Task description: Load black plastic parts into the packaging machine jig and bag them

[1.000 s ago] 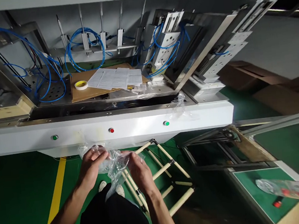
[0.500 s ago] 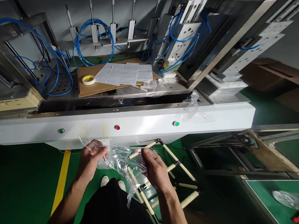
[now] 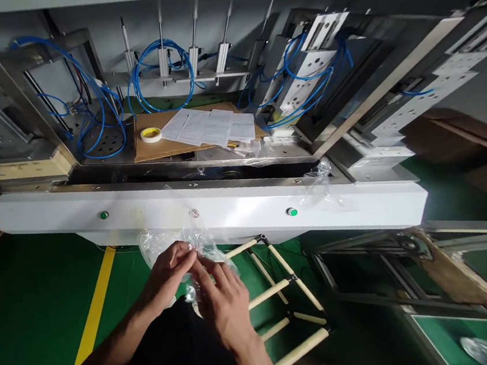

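Observation:
My left hand (image 3: 170, 274) and my right hand (image 3: 222, 301) meet close together below the machine's white front panel (image 3: 211, 209). Both pinch a crumpled clear plastic bag (image 3: 158, 243) that bunches up above and between my fingers. The bag's contents are too small to make out. My dark-clothed lap lies right under the hands.
A rack of cream-coloured tubes (image 3: 281, 294) stands on the green floor to the right of my hands. The panel carries green buttons (image 3: 104, 215) and a red one. On the machine bed lie cardboard (image 3: 153, 148), a tape roll (image 3: 151, 135), paper sheets (image 3: 211, 128). Another clear bag (image 3: 319, 177) lies on the panel's right.
My hands have come together from being spread apart, bunching the stretched bag into a small wad. The view shifted slightly right.

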`<move>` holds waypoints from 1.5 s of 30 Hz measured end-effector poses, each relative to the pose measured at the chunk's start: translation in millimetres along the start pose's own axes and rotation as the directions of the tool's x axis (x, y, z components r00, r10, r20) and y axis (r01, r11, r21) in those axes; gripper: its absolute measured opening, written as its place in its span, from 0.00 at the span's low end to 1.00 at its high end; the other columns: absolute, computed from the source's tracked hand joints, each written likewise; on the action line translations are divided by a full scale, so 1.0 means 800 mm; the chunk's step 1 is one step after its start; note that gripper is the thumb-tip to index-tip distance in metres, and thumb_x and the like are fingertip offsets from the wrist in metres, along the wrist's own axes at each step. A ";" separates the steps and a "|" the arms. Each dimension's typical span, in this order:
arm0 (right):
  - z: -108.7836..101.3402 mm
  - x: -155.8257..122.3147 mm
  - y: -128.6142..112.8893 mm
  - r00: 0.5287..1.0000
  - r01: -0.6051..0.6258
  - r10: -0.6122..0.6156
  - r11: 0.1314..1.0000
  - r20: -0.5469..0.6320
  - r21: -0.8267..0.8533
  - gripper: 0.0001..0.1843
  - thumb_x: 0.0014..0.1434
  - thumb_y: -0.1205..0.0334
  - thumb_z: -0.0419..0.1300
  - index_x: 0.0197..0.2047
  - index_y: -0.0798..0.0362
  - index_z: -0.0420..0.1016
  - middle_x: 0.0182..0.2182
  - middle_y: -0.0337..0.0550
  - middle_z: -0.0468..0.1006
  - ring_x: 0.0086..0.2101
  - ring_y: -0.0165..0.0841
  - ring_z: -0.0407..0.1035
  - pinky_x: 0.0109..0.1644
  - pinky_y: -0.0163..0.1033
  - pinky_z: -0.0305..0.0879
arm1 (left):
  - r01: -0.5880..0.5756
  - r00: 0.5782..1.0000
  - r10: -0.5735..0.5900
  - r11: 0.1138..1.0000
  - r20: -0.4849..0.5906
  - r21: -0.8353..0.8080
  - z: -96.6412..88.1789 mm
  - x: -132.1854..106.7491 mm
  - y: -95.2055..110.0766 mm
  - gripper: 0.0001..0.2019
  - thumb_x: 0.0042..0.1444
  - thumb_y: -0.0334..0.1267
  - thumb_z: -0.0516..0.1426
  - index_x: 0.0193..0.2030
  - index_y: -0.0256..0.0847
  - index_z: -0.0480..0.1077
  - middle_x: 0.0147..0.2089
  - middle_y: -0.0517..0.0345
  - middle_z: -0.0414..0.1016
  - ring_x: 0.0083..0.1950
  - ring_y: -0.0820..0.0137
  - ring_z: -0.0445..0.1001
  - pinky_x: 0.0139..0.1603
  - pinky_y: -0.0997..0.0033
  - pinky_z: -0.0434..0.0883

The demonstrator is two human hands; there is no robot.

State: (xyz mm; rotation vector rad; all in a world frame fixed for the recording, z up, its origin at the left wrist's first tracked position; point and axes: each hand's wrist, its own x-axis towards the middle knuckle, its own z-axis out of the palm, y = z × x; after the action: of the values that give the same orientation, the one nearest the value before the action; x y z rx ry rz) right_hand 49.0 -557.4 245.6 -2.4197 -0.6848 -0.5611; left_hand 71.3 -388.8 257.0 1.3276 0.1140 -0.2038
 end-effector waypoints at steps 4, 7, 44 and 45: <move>0.000 -0.005 0.000 0.994 -0.088 0.061 0.930 0.085 0.358 0.38 0.62 0.57 0.66 0.74 0.44 0.67 0.55 0.54 0.83 0.51 0.49 0.78 0.53 0.55 0.77 | -0.044 0.991 0.056 0.995 -0.125 0.090 -0.002 0.008 -0.004 0.23 0.61 0.61 0.66 0.38 0.41 0.76 0.38 0.55 0.78 0.43 0.65 0.79 0.43 0.72 0.79; -0.004 -0.003 0.010 0.974 -0.173 0.217 0.897 -0.064 0.407 0.31 0.61 0.61 0.68 0.68 0.42 0.74 0.49 0.51 0.83 0.46 0.45 0.77 0.48 0.52 0.77 | -0.014 0.986 0.034 0.993 -0.166 0.120 -0.011 0.008 -0.010 0.25 0.59 0.64 0.65 0.38 0.40 0.77 0.37 0.53 0.79 0.39 0.64 0.79 0.37 0.71 0.80; -0.008 0.014 0.012 0.674 -0.515 0.737 0.522 -0.056 0.680 0.25 0.65 0.36 0.62 0.34 0.51 0.75 0.25 0.38 0.68 0.27 0.29 0.60 0.28 0.39 0.58 | -0.384 0.894 0.444 0.684 0.063 0.620 -0.035 0.002 -0.002 0.16 0.68 0.52 0.62 0.52 0.45 0.82 0.50 0.49 0.83 0.53 0.60 0.80 0.54 0.64 0.75; -0.006 0.014 0.011 0.672 -0.510 0.738 0.518 -0.057 0.686 0.25 0.64 0.36 0.63 0.34 0.51 0.75 0.26 0.38 0.68 0.27 0.29 0.60 0.28 0.39 0.57 | -0.411 0.865 0.500 0.677 0.028 0.610 -0.029 0.003 -0.004 0.14 0.70 0.50 0.60 0.46 0.44 0.83 0.44 0.51 0.82 0.48 0.62 0.80 0.50 0.66 0.75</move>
State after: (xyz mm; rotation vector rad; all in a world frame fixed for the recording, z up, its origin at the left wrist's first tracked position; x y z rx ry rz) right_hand 61.7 -562.8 251.1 -1.6687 0.2081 -0.3399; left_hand 74.0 -367.1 248.1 1.9663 -0.1893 0.3226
